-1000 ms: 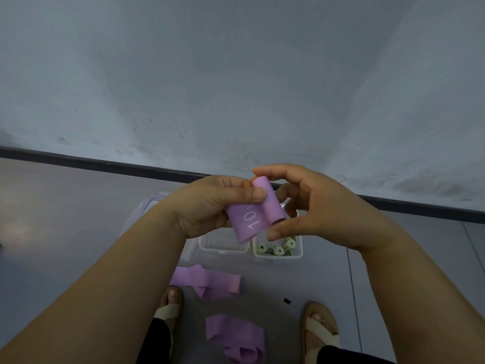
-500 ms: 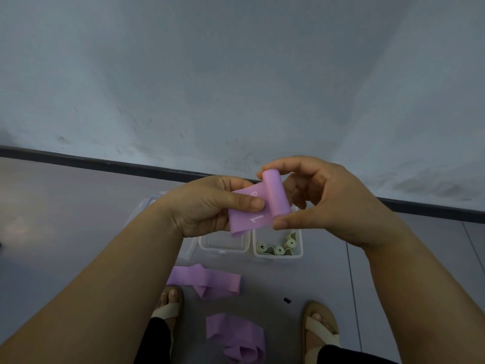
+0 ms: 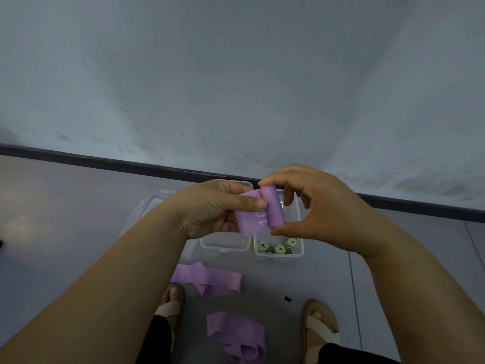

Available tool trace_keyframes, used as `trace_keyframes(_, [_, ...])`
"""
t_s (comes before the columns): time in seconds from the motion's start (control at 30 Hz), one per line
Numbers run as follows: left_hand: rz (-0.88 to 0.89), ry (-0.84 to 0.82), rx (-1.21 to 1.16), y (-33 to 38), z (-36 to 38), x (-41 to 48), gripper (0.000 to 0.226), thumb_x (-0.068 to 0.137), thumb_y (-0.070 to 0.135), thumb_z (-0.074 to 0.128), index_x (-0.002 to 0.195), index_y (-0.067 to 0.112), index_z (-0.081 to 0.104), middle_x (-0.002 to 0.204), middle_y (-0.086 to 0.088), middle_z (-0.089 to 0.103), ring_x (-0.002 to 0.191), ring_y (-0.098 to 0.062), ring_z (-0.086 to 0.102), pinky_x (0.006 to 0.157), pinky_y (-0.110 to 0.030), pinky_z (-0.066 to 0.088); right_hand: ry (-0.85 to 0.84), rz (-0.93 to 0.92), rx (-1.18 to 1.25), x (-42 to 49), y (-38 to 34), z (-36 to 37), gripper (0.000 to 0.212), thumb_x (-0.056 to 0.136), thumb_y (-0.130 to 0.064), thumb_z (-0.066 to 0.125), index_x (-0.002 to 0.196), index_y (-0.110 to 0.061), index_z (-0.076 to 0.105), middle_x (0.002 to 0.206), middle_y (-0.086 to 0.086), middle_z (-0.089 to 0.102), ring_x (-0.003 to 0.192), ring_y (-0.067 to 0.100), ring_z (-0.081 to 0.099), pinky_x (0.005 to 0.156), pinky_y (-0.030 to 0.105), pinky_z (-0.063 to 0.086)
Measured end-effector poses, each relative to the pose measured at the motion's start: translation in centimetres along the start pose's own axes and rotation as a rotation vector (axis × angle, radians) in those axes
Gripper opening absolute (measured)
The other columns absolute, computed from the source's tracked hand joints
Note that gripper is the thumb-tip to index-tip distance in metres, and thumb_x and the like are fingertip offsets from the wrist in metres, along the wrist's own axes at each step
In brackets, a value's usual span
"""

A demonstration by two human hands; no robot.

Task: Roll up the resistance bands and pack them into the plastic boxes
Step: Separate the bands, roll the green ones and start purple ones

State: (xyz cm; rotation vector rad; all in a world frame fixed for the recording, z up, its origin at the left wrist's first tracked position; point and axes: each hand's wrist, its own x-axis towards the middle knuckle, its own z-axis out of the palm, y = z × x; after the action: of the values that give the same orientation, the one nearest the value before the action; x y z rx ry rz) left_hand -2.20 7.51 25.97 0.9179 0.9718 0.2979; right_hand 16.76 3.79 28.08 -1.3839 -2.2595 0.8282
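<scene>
A purple resistance band with white print is held in the air above the boxes. My left hand pinches its flat part, thumb on top. My right hand pinches the rolled end between thumb and fingertips. Below on the floor stand two clear plastic boxes: the left plastic box looks empty, the right plastic box holds several rolled pale green bands. Two loose purple bands lie nearer to me, one flat band and one crumpled band.
A clear lid lies left of the boxes, partly behind my left arm. My sandalled feet stand either side of the crumpled band. A small black bit lies on the grey floor. A dark skirting meets the wall.
The roll at the band's right end has turned and the printed part has shifted. Both hands stay together at about the same height above the boxes.
</scene>
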Motion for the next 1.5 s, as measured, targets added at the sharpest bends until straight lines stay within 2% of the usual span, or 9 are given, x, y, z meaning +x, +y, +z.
trace_keyframes(0.17, [0.026,0.114,0.107,-0.2,0.6,0.3,0.042,0.054,0.03,0.073,0.092,0.012,0.069,0.087,-0.005,0.069,0.081,-0.017,0.063,0.075,-0.029,0.056,0.001,-0.052,-0.066,0.4,0.5,1.0,0.052,0.069,-0.027,0.08,0.114,-0.035,0.055,0.103,-0.025,0.047,0.086,0.004,0.053,0.073,0.019,0.049])
trace_keyframes(0.4, [0.045,0.016,-0.05,0.2,0.3,-0.2,0.024,0.063,0.02,0.067,0.085,0.009,0.07,0.079,-0.004,0.071,0.071,-0.013,0.067,0.069,-0.026,0.057,-0.036,0.082,0.257,0.3,-0.1,0.4,0.069,0.064,-0.026,0.082,0.113,-0.051,0.039,0.106,-0.03,0.049,0.09,-0.001,0.054,0.07,0.009,0.045])
trace_keyframes(0.47, [0.054,-0.046,-0.12,0.3,0.1,-0.4,0.013,0.066,0.016,0.075,0.077,0.008,0.074,0.077,-0.006,0.072,0.068,-0.014,0.068,0.063,-0.025,0.058,-0.025,0.095,0.342,0.2,-0.5,0.2,0.067,0.061,-0.023,0.083,0.112,-0.047,0.046,0.099,-0.028,0.053,0.086,0.0,0.056,0.07,0.015,0.05])
trace_keyframes(0.57, [0.074,-0.152,-0.181,0.3,-0.2,-0.5,0.041,0.042,0.026,0.092,0.076,0.008,0.076,0.078,-0.008,0.072,0.069,-0.015,0.069,0.06,-0.024,0.056,-0.01,0.098,0.465,0.1,-1.1,-0.1,0.064,0.054,-0.03,0.081,0.11,-0.042,0.052,0.095,-0.023,0.058,0.082,0.003,0.058,0.07,0.025,0.054])
trace_keyframes(0.8, [0.107,-0.227,-0.34,0.3,-0.2,-0.4,0.051,0.035,0.022,0.094,0.081,0.005,0.076,0.082,-0.013,0.072,0.071,-0.02,0.07,0.06,-0.028,0.057,0.029,0.066,0.61,0.1,-1.1,0.4,0.065,0.056,-0.023,0.085,0.112,-0.038,0.056,0.102,-0.005,0.064,0.084,0.022,0.061,0.074,0.046,0.055])
trace_keyframes(0.97, [0.103,-0.227,-0.364,0.2,0.1,-0.3,0.052,0.039,0.022,0.093,0.083,0.002,0.075,0.084,-0.015,0.071,0.071,-0.021,0.07,0.06,-0.028,0.057,0.106,0.076,0.554,0.3,-1.1,0.2,0.061,0.049,-0.031,0.083,0.104,-0.037,0.058,0.084,-0.02,0.063,0.064,0.012,0.054,0.06,0.023,0.049])
trace_keyframes(1.07, [0.065,-0.125,-0.328,0.3,0.5,-0.3,0.027,0.056,0.015,0.084,0.08,0.007,0.076,0.081,-0.012,0.072,0.068,-0.017,0.069,0.059,-0.025,0.058,0.128,0.092,0.431,0.3,-1.1,-0.2,0.057,0.049,-0.035,0.079,0.101,-0.038,0.056,0.078,-0.033,0.057,0.06,0.004,0.051,0.056,0.015,0.044])
trace_keyframes(1.2, [0.019,0.019,-0.314,0.4,0.8,0.0,0.033,0.064,0.013,0.064,0.096,0.006,0.068,0.079,-0.009,0.072,0.065,-0.014,0.069,0.059,-0.022,0.058,0.148,0.071,0.271,0.2,-0.6,-0.3,0.059,0.054,-0.027,0.086,0.1,-0.04,0.052,0.081,-0.033,0.055,0.063,0.006,0.053,0.057,0.012,0.043])
trace_keyframes(1.5, [0.02,0.114,-0.286,0.0,0.8,0.3,0.039,0.063,0.014,0.065,0.1,0.003,0.066,0.085,-0.011,0.072,0.07,-0.015,0.07,0.065,-0.024,0.059,0.126,0.06,0.069,0.2,0.5,0.0,0.057,0.06,-0.027,0.085,0.104,-0.037,0.05,0.091,-0.02,0.049,0.07,0.009,0.052,0.065,0.018,0.047])
